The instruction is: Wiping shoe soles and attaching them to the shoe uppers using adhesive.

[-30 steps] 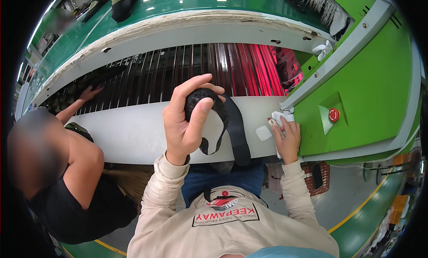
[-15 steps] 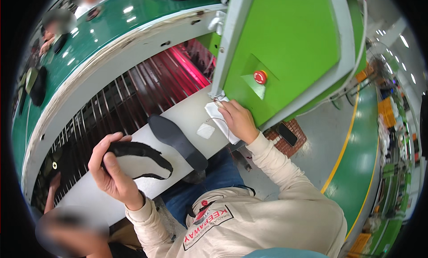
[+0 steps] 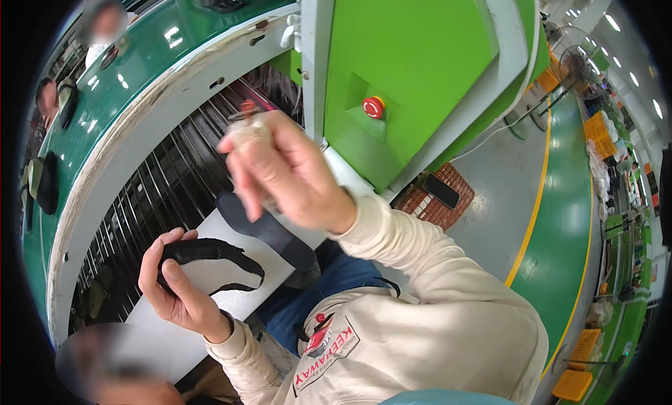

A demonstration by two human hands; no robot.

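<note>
My left hand [image 3: 175, 282] grips a black shoe upper [image 3: 203, 250], a thin curved band that arches open to the right above the white ledge. Held up over the ledge, my right hand [image 3: 290, 171] is closed around a small pale object with a reddish tip [image 3: 248, 110]; motion blurs it, so its kind is unclear. Beneath that hand a dark grey shoe sole [image 3: 280, 238] lies across the white ledge [image 3: 164, 335], its middle partly covered by my fingers.
A green machine housing with a red emergency-stop button [image 3: 373, 108] stands beyond my right hand. A conveyor of metal rods [image 3: 164, 171] runs along the ledge. Dark shoes [image 3: 45, 181] rest on the green belt. A phone [image 3: 442, 191] lies on a reddish woven surface. People are at the left.
My right hand has lifted from the white pad at the ledge's right end and moved left over the sole, carrying the small object. My left hand keeps its hold. The view has shifted slightly.
</note>
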